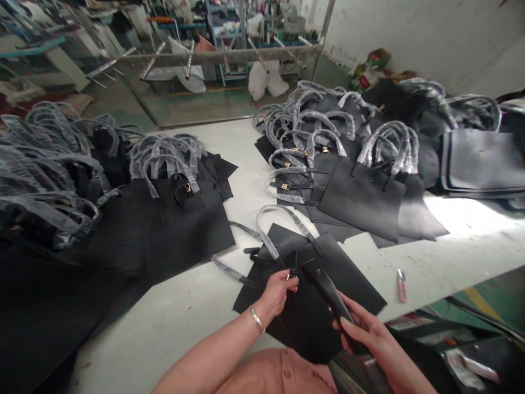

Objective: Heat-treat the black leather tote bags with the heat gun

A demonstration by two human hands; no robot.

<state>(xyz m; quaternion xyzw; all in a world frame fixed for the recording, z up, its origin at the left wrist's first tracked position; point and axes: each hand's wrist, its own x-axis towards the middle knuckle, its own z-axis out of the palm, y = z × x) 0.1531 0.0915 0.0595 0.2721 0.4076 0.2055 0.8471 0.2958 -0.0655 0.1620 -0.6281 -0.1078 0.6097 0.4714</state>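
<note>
A flat black bag panel (340, 262) with a plastic-wrapped handle (266, 235) lies on the table in front of me, over another panel. My left hand (276, 293), a silver bracelet at its wrist, pinches a short black strap with a small metal buckle (291, 274) above the panel. My right hand (363, 325) is closed around a long, wide black strap (326, 287), which slants across the panel. The strap's lower end is partly hidden by the fingers.
Stacks of black bag panels (192, 221) with wrapped handles lie on the left, and more panels (361, 197) lie at the back right. Pink-handled snips (401, 287) rest on the white table (197, 306) at right. A metal rack (229, 57) stands beyond.
</note>
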